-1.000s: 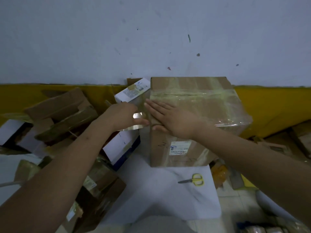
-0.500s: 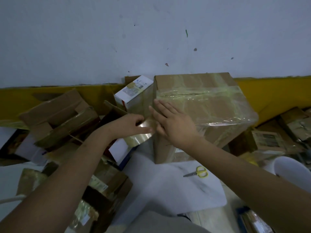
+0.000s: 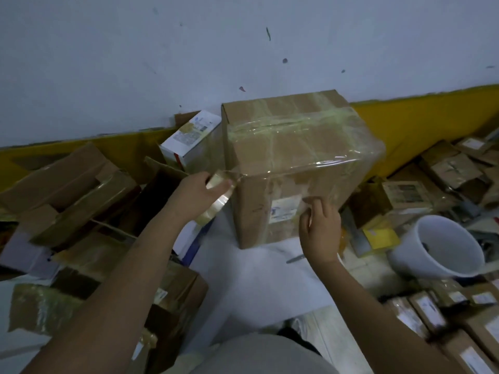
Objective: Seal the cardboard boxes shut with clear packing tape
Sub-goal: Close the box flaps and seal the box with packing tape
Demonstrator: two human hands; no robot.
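— Cardboard box (image 3: 291,157) — how did it look?

— Brown and squarish, standing upright against the white wall (image 3: 243,49). Clear tape already crossed its top in glossy, faintly yellowish bands, and a wide shiny sheet of it wrapped over the top's near edge and down the face turned to me. That face carried a small white label (image 3: 285,207).

— Where was the tape roll?

— I held the tape roll (image 3: 216,195) in my left hand (image 3: 197,194), fingers curled round it, just off the box's near left corner. A short strip ran from the roll to that corner.

— And your other hand?

— My right hand (image 3: 321,228) was at the front face of the box, low and toward its right edge, beside the label. Its fingers were bent with the tips at the taped cardboard; whether they pinched a loose edge of film I couldn't tell.

— Anything around the box?

— To its left, a white carton (image 3: 189,136) leaned at the wall above a heap of flattened cartons (image 3: 67,190). To its right lay a tipped white bucket (image 3: 442,247) among small labelled parcels (image 3: 410,193). In front of it, a white sheet (image 3: 251,282) covered the floor.
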